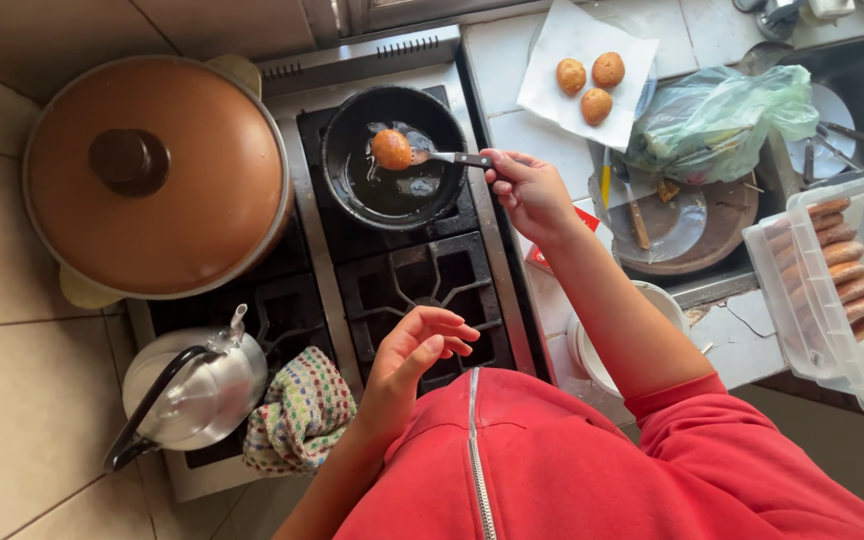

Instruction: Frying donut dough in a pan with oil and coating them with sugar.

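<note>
Fried ball (391,149) is being lifted on a spoon (439,156) over the black pan (393,157) w/ oil, on the rear burner. Spoon handle is pinched by the right hand (527,190), fingers clamped on it. Left hand (417,350) is held empty, fingers loosely apart, above the front burner. Three done balls (590,87) are laid on paper on the counter (512,60). Judged: draining step; next, a level, steady carry is needed.

Plastic bag (717,115): crumpled, pale green, right of the right grip (527,190).
Clear box (837,285): rectangular, lower right, holding sausages.
</note>
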